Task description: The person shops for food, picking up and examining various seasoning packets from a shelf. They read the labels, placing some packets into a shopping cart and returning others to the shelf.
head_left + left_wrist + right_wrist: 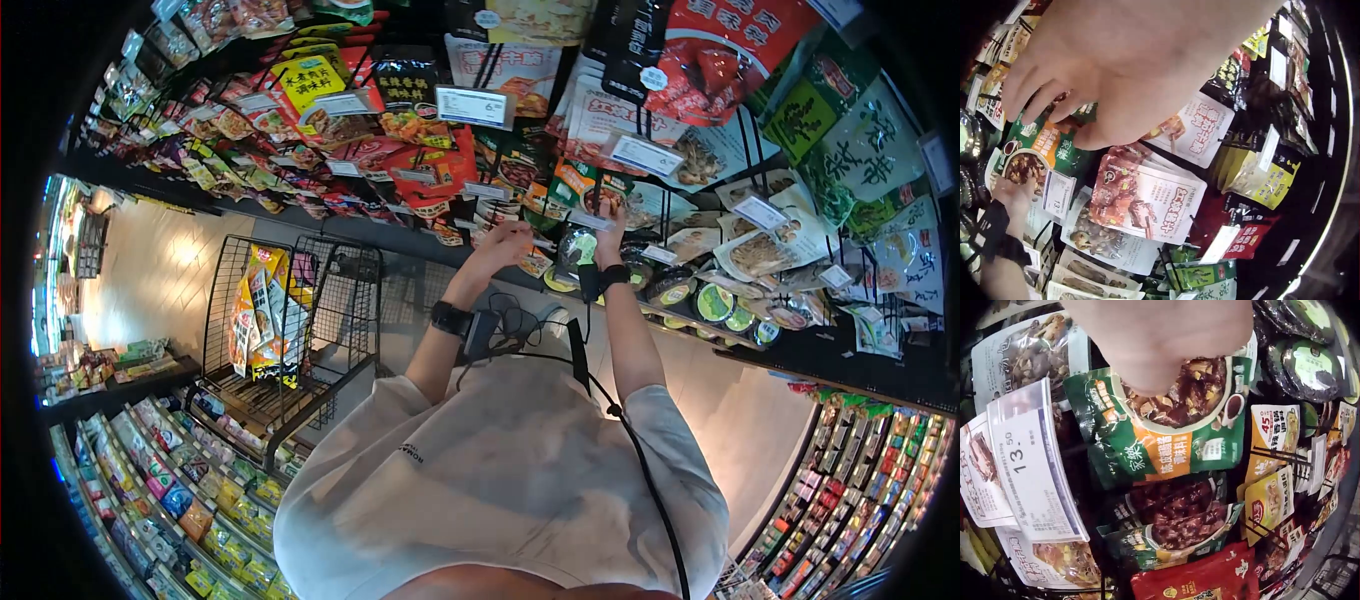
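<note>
A green seasoning packet [1179,444] with a picture of diced food hangs tipped forward on the rack in the right wrist view. My right hand [1166,337] grips its edge, the thumb lying over the printed bowl. The same hand [1013,190] and packet [1038,147] show at the left of the left wrist view. My left hand [500,250] is raised to the left of the right one, fingers loosely bent with nothing in them. In its own wrist view, the left hand [1094,81] overlaps the packet's top. A price tag [1035,462] stands beside the packet.
Racks of hanging pouches, including a red pouch [720,60], fill the front. Round dark packs [1313,369] sit beside the green packets. A wire cart [340,310] holding yellow packs [265,310] stands at the left. More stocked shelves [170,490] lie behind me.
</note>
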Demonstrator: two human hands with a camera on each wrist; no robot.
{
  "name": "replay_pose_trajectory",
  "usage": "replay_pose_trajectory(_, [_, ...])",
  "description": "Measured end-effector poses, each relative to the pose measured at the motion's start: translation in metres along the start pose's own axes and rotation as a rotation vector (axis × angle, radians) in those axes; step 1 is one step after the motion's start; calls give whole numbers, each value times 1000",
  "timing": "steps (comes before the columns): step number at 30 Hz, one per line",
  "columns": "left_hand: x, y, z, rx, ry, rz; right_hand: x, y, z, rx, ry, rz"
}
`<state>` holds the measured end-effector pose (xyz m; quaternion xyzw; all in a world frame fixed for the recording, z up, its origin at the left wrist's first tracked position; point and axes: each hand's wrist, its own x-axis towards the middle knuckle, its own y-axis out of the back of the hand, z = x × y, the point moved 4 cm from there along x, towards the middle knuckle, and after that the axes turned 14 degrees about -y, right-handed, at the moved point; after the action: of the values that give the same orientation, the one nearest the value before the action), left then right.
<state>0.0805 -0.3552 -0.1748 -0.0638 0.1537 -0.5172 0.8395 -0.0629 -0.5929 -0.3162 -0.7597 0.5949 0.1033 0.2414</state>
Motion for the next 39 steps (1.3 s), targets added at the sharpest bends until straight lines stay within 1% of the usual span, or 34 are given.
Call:
replay_pose_trajectory(1, [-4,3,2,23,8,-24,37,18,40,103,58,19])
replay_pose_trajectory(2, [-9,6,7,19,1,-22,59,26,60,206,115,38])
replay_pose_trajectory(3, [-17,8,14,14,-4,-19,19,11,38,-187,31,322])
replay_pose_trajectory(4, [-26,10,21,8,-6,-17,25,13,54,-368,3,382])
replay_pose_trajectory(6, [-39,19,30,-12,-17,43,14,-7,83,-390,34,94])
replay_pose_trajectory(8, [-45,31,34,-22,-30,80,9,-43,95,-291,88,-307])
replay_pose_trajectory(9, [-47,39,34,-21,-38,90,-35,-78,52,-614,99,-275])
replay_pose_trajectory(10, [-52,45,32,-24,-36,103,-37,-95,52,-408,193,-263])
replay_pose_trajectory(12, [-65,55,39,-19,-29,143,-46,-129,21,-571,488,-70])
replay_pose_trajectory(14, [-73,67,42,-13,-33,181,-27,-148,10,-713,651,105])
replay_pose_trajectory(15, [-77,72,39,-15,-31,191,-15,-152,12,-788,540,122])
replay_pose_trajectory(16, [-80,78,36,-15,-30,199,-6,-153,12,-734,475,-4])
replay_pose_trajectory(18, [-85,87,34,-40,-57,246,-15,-156,11,-643,403,-66])
replay_pose_trajectory(20, [-95,95,29,-70,-77,282,8,-145,40,-711,470,-191])
replay_pose_trajectory(21, [-99,99,27,-85,-87,292,-8,-149,32,-616,478,-190])
replay_pose_trajectory(22, [-103,103,23,-102,-92,302,-22,-145,22,-673,470,-157])
replay_pose_trajectory(24, [-111,103,33,-84,-95,328,-45,-141,14,-534,514,-29])
replay_pose_trajectory(26, [-119,103,36,-76,-102,357,-45,-138,13,-479,297,-90])
replay_pose_trajectory(27, [-120,104,37,-78,-114,375,-34,-135,16,-446,194,-123])
replay_pose_trajectory(28, [-121,105,38,-79,-127,393,-11,-133,31,-398,185,-123])
replay_pose_trajectory(30, [-126,102,46,-31,-118,432,-11,-136,28,-471,205,-58])
replay_pose_trajectory(32, [-135,97,57,14,-112,475,-22,-145,21,-333,272,-57])
replay_pose_trajectory(33, [-139,93,65,34,-111,497,-38,-150,12,-306,237,-26])
replay_pose_trajectory(34, [-143,90,71,55,-113,521,-3,-143,35,-393,138,-118])
replay_pose_trajectory(36, [-153,88,75,73,-119,557,-22,-149,23,-401,81,-4])
replay_pose_trajectory(37, [-158,88,76,81,-122,575,-20,-152,21,-368,60,-127])
replay_pose_trajectory(38, [-165,87,76,77,-139,605,-24,-154,18,-399,134,1])
replay_pose_trajectory(39, [-171,85,75,69,-157,636,-17,-154,24,-400,168,43])
